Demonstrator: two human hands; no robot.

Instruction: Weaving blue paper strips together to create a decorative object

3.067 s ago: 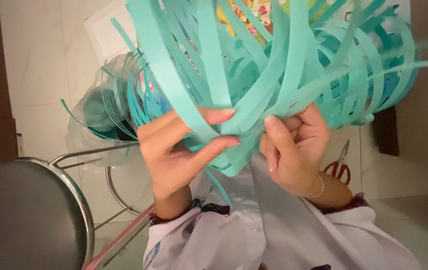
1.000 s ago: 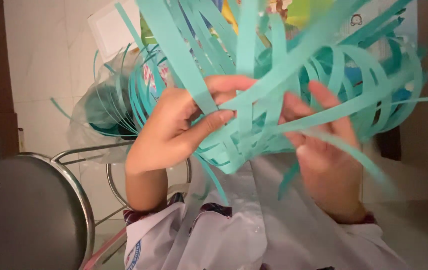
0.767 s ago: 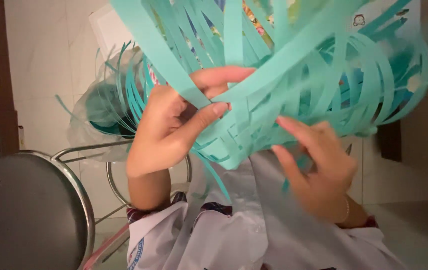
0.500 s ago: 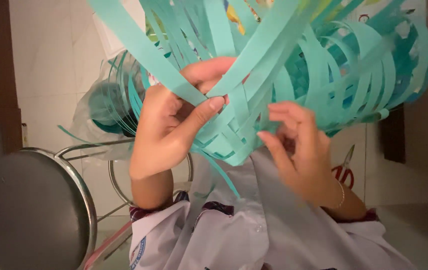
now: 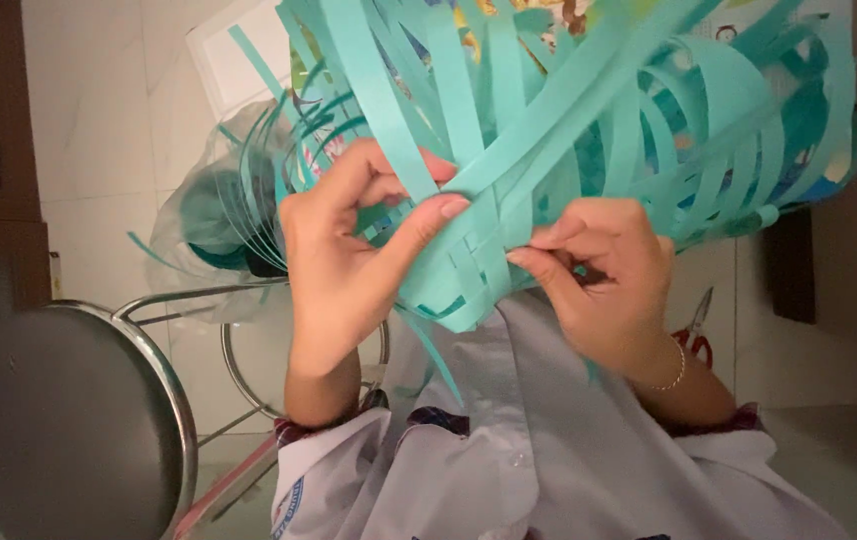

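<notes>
Big tangle of teal paper strips (image 5: 589,130) fills most of the view, fanning out above and behind both hands, with the woven bit hanging right between them. Below the hands there's a white shirt (image 5: 539,450) taking up the bottom of the shot. Off to the left of the left hand sits a round dark stool (image 5: 59,420) with a shiny metal rim. Just behind the left hand, a clear plastic bag (image 5: 204,230) holds more teal strips.

The left hand (image 5: 344,265) is curled partway closed, thumb stretched across the front of the weave and fingers tucked behind it, so it's gripping the strips. The right hand (image 5: 604,270) is pinched nearly closed, thumb and fingertips squeezing a strip at the weave's right edge. The two hands sit near each other, the weave touching both.

Lower right of the right hand are what look like red-handled scissors (image 5: 694,335), mostly hidden by the wrist. That wrist has a thin bracelet (image 5: 674,372).
</notes>
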